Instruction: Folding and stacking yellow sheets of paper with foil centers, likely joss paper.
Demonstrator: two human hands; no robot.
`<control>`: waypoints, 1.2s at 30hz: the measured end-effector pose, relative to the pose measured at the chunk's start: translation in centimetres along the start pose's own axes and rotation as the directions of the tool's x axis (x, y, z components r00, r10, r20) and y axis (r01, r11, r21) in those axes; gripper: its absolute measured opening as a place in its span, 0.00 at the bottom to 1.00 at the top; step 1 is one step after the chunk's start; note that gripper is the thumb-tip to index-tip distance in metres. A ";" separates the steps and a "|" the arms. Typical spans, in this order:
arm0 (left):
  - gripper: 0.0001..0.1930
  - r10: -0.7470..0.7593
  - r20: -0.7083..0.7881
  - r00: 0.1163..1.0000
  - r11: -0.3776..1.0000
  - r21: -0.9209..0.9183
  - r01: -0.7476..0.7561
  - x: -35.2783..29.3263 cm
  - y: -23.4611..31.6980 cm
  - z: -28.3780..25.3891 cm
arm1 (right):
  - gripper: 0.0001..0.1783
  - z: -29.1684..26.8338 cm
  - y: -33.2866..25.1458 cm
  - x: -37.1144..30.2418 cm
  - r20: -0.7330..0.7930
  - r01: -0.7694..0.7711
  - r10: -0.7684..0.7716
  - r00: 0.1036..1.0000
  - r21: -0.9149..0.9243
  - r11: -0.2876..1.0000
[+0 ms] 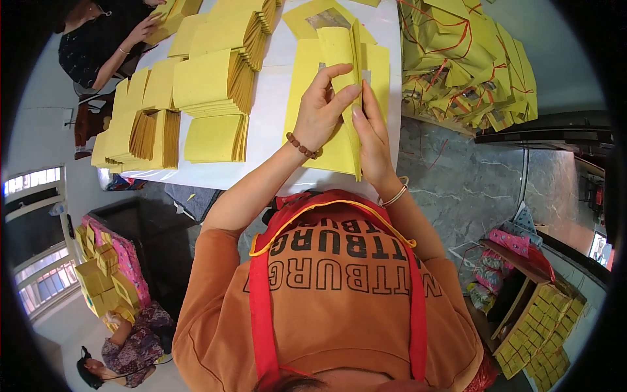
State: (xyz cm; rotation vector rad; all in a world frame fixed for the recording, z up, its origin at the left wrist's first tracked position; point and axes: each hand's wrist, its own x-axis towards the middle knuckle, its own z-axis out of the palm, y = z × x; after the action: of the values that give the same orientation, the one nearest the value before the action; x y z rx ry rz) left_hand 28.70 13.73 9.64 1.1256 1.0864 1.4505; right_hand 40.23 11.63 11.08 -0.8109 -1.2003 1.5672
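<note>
A folded bundle of thin yellow paper stands nearly upright on its fold line in front of me, over the table. My left hand is closed on its left side, thumb and forefinger curved at the edge. On the other side, my right hand presses the bundle between thumb and fingers. Beneath both hands lie flat yellow sheets, with grey patches partly showing. Another loose yellow sheet with a grey patch lies beyond them, turned at an angle.
Stacks of folded yellow paper fill the left of the white table. A co-worker's hand touches a far-left stack. Yellow bundles tied with red string are heaped at right. Another person sits lower left, beside yellow piles.
</note>
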 end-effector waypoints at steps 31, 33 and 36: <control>0.09 0.068 -0.123 0.990 0.997 -0.014 -0.070 -0.2 0.5 0.3 | 0.34 -0.1 0.4 0.0 0.008 0.003 -0.003 1.000 -0.058 0.998; 0.11 0.013 -0.045 0.999 0.999 0.041 -0.011 -0.2 0.5 0.1 | 0.35 -0.1 0.4 0.0 0.012 0.000 0.001 1.000 -0.051 0.999; 0.15 -0.125 -0.032 0.992 0.979 -0.166 0.119 -0.2 0.5 0.3 | 0.35 0.1 0.4 0.0 0.018 0.005 -0.005 1.000 -0.021 1.000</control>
State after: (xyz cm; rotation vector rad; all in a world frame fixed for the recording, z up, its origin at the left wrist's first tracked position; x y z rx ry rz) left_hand 28.93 13.45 10.17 0.9010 1.0276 1.4438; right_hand 40.06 11.60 10.71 -0.8084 -1.2331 1.5634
